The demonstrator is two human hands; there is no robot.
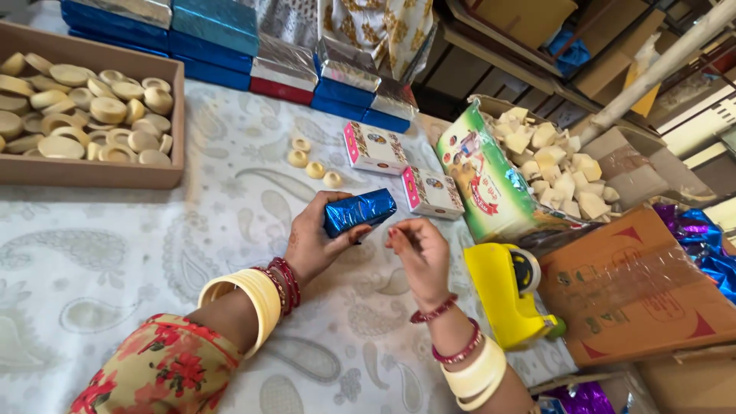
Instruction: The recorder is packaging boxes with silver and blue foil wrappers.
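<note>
1. Left hand (310, 241): grasps a small box wrapped in blue foil (358, 211), raised just above the patterned tablecloth (115, 261).
2. Right hand (420, 253): holds nothing, fingers loosely curled, just beside the box's end.
3. Yellow tape dispenser (507, 295): near the right wrist.
4. Two pink-edged cartons (374, 147): beyond the hands.
5. Tray of cream rings (84, 107): far left.

You have a single head-worn view, looking steeply down and forward, close over the patterned tablecloth (153, 253). Your forearms enter from the bottom edge; beyond the cloth, the frame reaches stacked foil-wrapped boxes (222, 38) at the top.
</note>
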